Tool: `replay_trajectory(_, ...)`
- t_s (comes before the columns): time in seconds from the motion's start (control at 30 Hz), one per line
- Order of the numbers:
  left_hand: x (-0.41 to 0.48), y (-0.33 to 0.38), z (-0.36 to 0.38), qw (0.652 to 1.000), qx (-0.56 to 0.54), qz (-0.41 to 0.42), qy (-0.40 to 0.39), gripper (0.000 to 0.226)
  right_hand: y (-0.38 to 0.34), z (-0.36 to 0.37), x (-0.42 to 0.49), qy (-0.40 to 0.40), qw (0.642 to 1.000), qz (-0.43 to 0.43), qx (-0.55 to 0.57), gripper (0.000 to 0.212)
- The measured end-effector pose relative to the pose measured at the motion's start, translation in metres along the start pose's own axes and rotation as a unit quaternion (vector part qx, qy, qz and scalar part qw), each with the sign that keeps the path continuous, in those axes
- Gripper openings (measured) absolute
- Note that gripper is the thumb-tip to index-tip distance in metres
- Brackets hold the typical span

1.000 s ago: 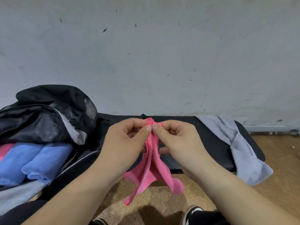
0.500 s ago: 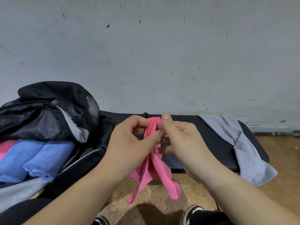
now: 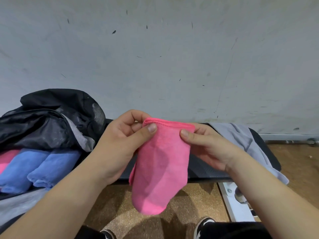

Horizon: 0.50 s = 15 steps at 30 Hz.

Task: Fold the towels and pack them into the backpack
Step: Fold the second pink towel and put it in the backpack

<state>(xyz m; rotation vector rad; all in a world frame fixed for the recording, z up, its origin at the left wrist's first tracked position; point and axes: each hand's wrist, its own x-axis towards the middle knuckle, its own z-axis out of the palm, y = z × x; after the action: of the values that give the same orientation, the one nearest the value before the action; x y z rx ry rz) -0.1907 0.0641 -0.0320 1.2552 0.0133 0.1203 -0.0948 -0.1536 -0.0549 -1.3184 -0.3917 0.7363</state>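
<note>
pink towel pinched between both fingers

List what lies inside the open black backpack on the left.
Inside the backpack: two rolled blue towels and part of a pink towel at the frame's edge. Anything deeper is hidden under its flap and the towels.

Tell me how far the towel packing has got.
Done: two folded blue towels and a pink one lie in the open backpack. In hand: left hand and right hand pinch the top corners of a pink towel, mid-fold. Left: the grey towel, unfolded on the bench.
</note>
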Motion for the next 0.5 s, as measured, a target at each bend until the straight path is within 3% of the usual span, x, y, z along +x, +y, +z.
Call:
replay_trajectory(0.07,0.004,-0.003,-0.007,0.997,0.051,0.006,0.05,0.01,0.001,0.001,-0.001,0.044,0.999,-0.015,-0.001,0.024)
replay_trajectory(0.13,0.006,-0.007,-0.013,0.988,0.119,0.025,0.093,0.007,0.0,0.005,0.0,0.082,0.995,-0.037,-0.032,0.024)
replay_trajectory(0.3,0.0,-0.008,-0.015,0.977,0.202,0.028,0.067,0.007,-0.005,0.015,-0.007,0.138,0.967,-0.119,-0.178,0.022)
replay_trajectory(0.43,0.001,-0.008,-0.019,0.987,0.144,0.002,0.072,0.008,-0.01,0.017,-0.012,0.099,0.991,-0.081,-0.044,0.037)
replay_trajectory(0.5,0.007,-0.014,-0.021,0.985,0.151,-0.01,0.081,0.009,-0.005,0.01,-0.01,0.13,0.987,-0.062,-0.065,0.048)
